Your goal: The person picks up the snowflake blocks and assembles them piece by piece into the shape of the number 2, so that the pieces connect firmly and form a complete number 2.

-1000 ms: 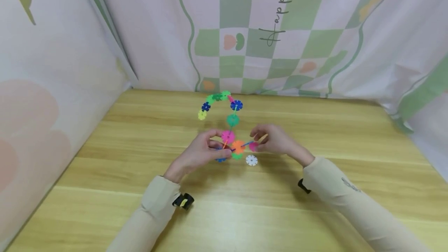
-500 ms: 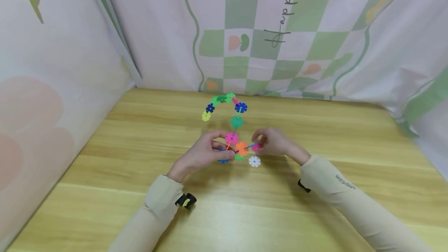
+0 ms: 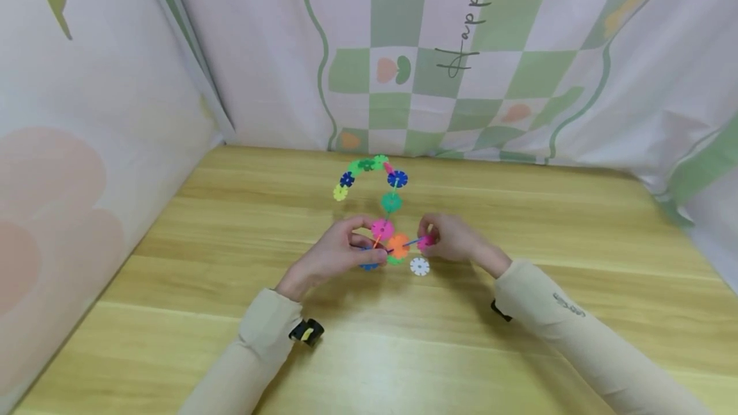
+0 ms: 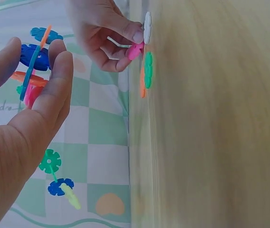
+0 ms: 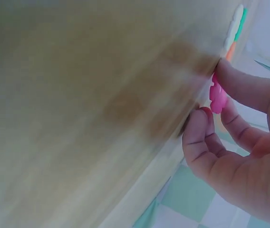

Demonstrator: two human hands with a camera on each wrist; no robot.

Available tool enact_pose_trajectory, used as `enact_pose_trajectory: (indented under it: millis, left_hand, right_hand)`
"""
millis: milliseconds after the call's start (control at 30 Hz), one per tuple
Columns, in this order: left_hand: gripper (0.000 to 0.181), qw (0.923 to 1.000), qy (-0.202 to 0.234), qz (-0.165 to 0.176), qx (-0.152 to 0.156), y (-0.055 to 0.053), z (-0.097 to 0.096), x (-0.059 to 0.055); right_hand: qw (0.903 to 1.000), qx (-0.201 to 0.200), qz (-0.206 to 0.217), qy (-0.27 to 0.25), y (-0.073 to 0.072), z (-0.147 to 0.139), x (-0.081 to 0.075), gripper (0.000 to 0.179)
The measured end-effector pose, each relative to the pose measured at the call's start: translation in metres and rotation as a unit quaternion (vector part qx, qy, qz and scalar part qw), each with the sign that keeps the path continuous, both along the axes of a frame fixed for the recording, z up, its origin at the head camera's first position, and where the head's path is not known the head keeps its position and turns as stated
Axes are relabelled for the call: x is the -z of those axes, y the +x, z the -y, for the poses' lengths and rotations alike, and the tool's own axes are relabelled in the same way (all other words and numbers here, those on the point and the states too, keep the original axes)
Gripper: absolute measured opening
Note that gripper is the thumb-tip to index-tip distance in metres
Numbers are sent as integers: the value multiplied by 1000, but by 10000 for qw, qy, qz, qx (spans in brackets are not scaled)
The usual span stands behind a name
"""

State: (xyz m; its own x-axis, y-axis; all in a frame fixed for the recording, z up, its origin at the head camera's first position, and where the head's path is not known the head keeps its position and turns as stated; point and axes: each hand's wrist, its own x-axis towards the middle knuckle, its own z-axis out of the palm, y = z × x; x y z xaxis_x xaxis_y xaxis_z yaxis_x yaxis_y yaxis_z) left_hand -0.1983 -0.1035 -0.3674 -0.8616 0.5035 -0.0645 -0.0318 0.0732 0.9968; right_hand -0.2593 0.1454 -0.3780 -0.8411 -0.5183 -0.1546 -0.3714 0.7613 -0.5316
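most of the disc chain (image 3: 392,202) mid-frame looks joined imo; left fingers (image 4: 56,88) pinch a blue disc (image 4: 36,58), right fingers (image 5: 239,126) a pink disc (image 5: 217,97). white disc (image 3: 419,266) may need linking, can't tell.

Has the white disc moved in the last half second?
No; in the head view the white disc keeps its place against the table's far edge, with no visible shift.

A chain (image 3: 391,202) of colourful notched discs arches to a yellow end disc (image 3: 340,193); the left grip (image 3: 334,250) holds a blue disc (image 4: 34,58), the right grip (image 3: 453,237) a pink disc (image 3: 425,244) near a white disc (image 3: 419,266).
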Motion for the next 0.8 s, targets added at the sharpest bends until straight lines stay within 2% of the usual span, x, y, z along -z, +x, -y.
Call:
enact_pose_trajectory:
  millis: [100,233,433,567,700,800]
  left_hand:
    - [38,10000,0,0,-10,0,0,0]
    - [38,10000,6,-9,-15,0,0,1]
    - [39,10000,-6,-67,19,-1,1,2]
    - [40,9999,42,-94,19,-1,2,2]
    - [38,9999,21,-118,0,-1,3,2]
    - [38,9999,-12,-151,-1,-2,3,3]
  right_hand:
    - [9995,-96,-193,-222,3,-2,1,20]
    - [9980,-117,-206,-593,7,-6,-1,15]
    - [9917,146,-321,-1240,16,-12,-12,12]
    - [9788,502,-286,-1965,21,-13,-21,13]
    - [9615,836,55,-2618,27,-12,-26,18]
    - [9513,964,333,-2909,32,-11,-27,23]
